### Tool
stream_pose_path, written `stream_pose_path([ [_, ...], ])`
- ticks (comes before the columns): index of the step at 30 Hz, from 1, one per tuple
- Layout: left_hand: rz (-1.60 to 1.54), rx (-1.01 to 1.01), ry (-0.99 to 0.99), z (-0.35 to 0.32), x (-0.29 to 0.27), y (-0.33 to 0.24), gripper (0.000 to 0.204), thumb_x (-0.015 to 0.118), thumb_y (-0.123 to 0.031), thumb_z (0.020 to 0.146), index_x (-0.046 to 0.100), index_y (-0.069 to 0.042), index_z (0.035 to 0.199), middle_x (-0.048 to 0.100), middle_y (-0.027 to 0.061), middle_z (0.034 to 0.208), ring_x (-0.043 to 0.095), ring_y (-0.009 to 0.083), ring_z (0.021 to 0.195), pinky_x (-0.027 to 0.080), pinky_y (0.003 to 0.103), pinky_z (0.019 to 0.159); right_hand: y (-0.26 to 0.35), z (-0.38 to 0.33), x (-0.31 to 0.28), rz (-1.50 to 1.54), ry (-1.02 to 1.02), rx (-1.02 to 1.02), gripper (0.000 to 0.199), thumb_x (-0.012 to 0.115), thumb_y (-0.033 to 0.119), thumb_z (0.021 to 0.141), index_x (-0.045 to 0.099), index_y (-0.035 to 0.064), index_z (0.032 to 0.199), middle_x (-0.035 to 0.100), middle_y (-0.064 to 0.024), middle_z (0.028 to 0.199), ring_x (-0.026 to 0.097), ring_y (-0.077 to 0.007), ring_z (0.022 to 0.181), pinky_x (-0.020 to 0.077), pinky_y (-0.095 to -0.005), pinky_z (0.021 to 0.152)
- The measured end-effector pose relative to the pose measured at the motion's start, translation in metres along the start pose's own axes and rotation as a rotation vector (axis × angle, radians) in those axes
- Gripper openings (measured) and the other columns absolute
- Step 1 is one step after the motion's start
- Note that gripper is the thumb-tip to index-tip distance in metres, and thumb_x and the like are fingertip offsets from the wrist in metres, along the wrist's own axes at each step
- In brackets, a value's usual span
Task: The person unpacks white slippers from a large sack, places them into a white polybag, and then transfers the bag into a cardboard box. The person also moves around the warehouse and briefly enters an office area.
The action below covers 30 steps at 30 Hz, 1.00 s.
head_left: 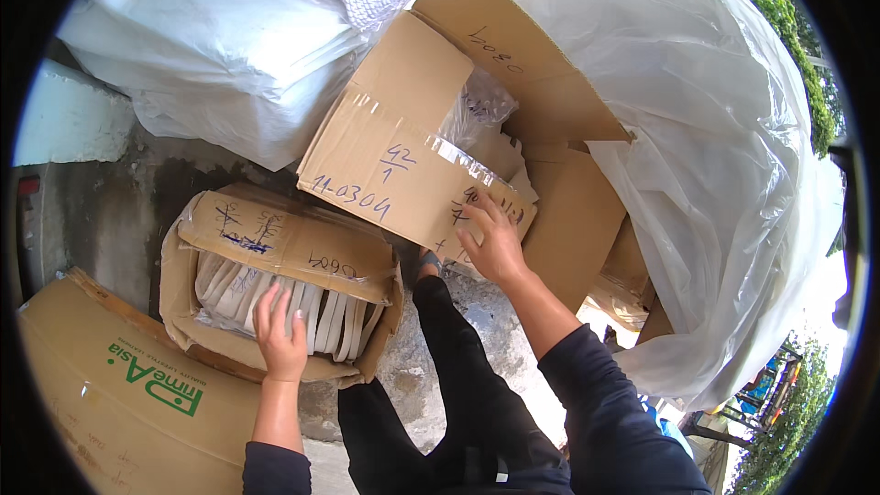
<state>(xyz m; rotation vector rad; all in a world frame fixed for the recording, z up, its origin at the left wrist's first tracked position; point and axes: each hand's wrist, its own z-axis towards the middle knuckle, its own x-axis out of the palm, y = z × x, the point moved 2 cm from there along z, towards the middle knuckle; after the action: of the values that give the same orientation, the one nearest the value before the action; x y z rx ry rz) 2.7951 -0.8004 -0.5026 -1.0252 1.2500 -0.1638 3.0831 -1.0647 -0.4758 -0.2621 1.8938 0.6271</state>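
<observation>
Fingers apart, my left hand (280, 335) is over the near side of an open cardboard box (385, 339). Inside that box, a row of flat white pieces with rounded ends (325, 316), like shoe soles, stands on edge; my fingertips overlap them, though contact is hard to tell. My right hand (500, 243) has its fingers spread on the handwritten flap of a larger cardboard box (367, 151). This larger box is open and tilted, with crumpled clear plastic (481, 105) showing inside. The rest of its contents is hidden.
A big closed carton (137, 394) with green print lies at the lower left. White plastic-wrapped bundles (229, 46) fill the upper left. Translucent plastic sheeting (715, 128) covers a large stack on the right. My feet are on rough concrete (385, 422) between the boxes.
</observation>
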Motion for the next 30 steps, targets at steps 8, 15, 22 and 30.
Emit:
stream_pose_path([
  [8, -0.119, 0.749, 0.298, 0.174, 0.133, -0.291, 0.031, 0.068, -0.021, 0.081, 0.068, -0.005, 0.107, 0.062, 0.0086, 0.118, 0.053, 0.03, 0.117, 0.037, 0.049, 0.105, -0.093, -0.076, -0.145, 0.028, -0.62, 0.446, 0.061, 0.063, 0.006, 0.083, 0.035, -0.0042, 0.136, 0.034, -0.0294, 0.139, 0.042, -0.0413, 0.124, 0.034, -0.0478, 0.106],
  [15, 0.262, 0.869, -0.005, 0.289, 0.189, -0.395, 0.045, 0.057, -0.009, 0.087, 0.053, -0.013, 0.132, 0.047, 0.0091, 0.139, 0.042, 0.0263, 0.131, 0.031, 0.051, 0.111, -0.106, -0.072, -0.121, 1.013, -0.7, 0.439, 0.041, 0.063, 0.007, 0.089, 0.044, -0.0058, 0.123, 0.054, -0.0152, 0.114, 0.057, -0.0212, 0.099, 0.0468, -0.0371, 0.088],
  [22, 0.307, 0.939, 0.27, 0.315, 0.186, -0.412, 0.008, 0.066, -0.015, 0.081, 0.069, -0.009, 0.085, 0.059, 0.0046, 0.085, 0.058, 0.0237, 0.088, 0.048, 0.041, 0.086, -0.056, -0.006, -0.06, 0.643, 0.325, -0.075, 0.032, 0.063, 0.02, 0.092, 0.056, 0.0064, 0.121, 0.052, -0.015, 0.137, 0.042, -0.0287, 0.134, 0.0388, -0.0388, 0.108],
  [30, -0.053, 0.859, 0.184, 0.305, 0.161, -0.38, 0.032, 0.072, -0.037, 0.079, 0.067, -0.006, 0.077, 0.062, 0.0077, 0.075, 0.062, 0.0267, 0.074, 0.051, 0.039, 0.068, -0.112, 0.023, -0.191, 1.109, -0.475, 0.128, 0.055, 0.039, 0.038, 0.102, 0.032, 0.0021, 0.143, 0.038, -0.0194, 0.147, 0.038, -0.0381, 0.135, 0.0311, -0.0518, 0.112],
])
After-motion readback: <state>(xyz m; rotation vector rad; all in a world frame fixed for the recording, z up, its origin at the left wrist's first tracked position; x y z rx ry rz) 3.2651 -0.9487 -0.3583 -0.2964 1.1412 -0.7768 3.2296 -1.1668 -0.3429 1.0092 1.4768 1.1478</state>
